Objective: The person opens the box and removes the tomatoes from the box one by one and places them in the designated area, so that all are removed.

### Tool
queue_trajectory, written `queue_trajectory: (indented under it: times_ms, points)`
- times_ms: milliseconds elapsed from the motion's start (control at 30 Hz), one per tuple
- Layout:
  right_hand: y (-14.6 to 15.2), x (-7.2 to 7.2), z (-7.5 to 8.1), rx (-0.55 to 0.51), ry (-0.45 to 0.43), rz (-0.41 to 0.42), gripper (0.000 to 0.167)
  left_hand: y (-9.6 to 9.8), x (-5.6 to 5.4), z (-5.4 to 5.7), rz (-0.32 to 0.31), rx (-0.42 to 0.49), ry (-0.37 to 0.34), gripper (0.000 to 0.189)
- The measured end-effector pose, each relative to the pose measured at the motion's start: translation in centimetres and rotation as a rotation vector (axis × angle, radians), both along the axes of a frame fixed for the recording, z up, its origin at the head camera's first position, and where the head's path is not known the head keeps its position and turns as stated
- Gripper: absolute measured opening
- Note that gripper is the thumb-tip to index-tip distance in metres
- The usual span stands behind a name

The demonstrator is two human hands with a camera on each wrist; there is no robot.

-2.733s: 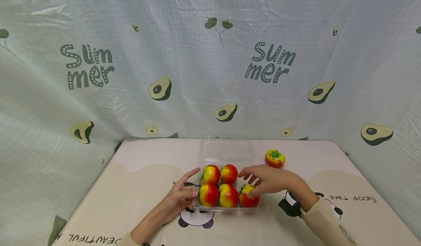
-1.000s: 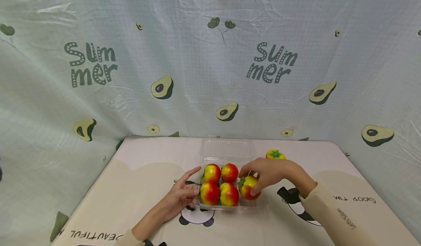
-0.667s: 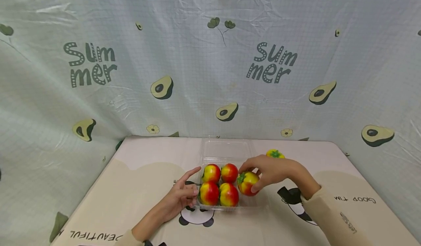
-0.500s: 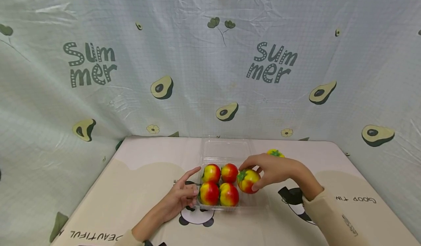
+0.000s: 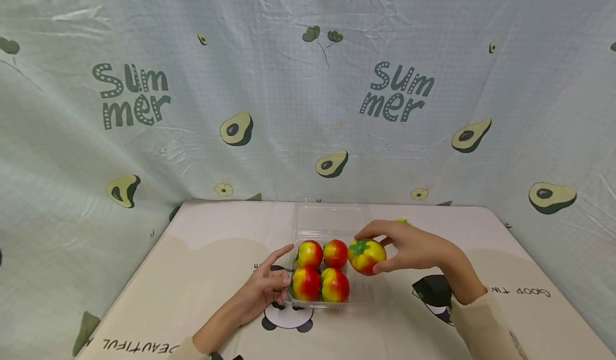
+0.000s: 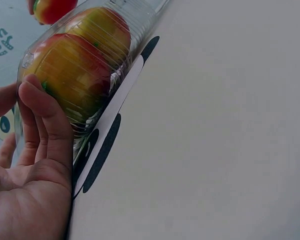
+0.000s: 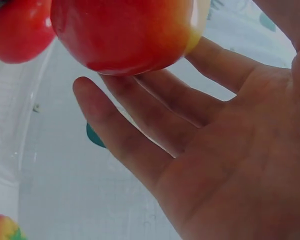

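Observation:
A toy persimmon [image 5: 367, 257], yellow and red with a green calyx, is held by my right hand [image 5: 411, 246] between thumb and fingers, raised over the right part of a clear plastic box [image 5: 368, 295]. Several more persimmons sit in the box's left and middle, among them a front-left one [image 5: 306, 283] and a back-middle one [image 5: 335, 254]. My left hand [image 5: 260, 290] holds the box's left side, index finger stretched along it; its bent fingertips meet the clear wall in the left wrist view. Seen from the right wrist, the held persimmon [image 7: 130, 32] shows its red side above the fingers.
The clear lid [image 5: 332, 218] lies back behind the box. Another persimmon [image 5: 403, 221] on the table [image 5: 216, 274] is mostly hidden behind my right hand. A printed curtain [image 5: 279, 82] hangs along the table's back edge.
My right hand has gripped the front-right persimmon and lifted it up and back out of its place, then slightly right. The left hand stays at the box's left side.

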State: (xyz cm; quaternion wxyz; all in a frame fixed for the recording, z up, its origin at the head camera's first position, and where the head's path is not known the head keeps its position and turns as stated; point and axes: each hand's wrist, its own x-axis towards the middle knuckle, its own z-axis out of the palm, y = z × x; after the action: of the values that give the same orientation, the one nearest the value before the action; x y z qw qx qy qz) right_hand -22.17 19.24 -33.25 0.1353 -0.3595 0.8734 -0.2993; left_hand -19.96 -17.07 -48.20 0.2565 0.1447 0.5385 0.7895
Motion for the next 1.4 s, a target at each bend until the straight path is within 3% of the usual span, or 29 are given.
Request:
queue_trajectory:
  times_ms: [433,700,1400]
  points:
    - [1.9,-0.1,-1.3,-0.12,0.185,-0.07,0.058,0.0,0.0,0.0,-0.008,0.002,0.009,0.077]
    - [2.7,-0.7,-1.6,-0.204,0.169,-0.134,0.062,0.0,0.0,0.0,-0.007,0.008,0.008,0.077]
    - [5.8,-2.6,-2.3,-0.255,0.248,-0.262,0.059,0.0,0.0,0.1,-0.013,0.016,0.005,0.077]
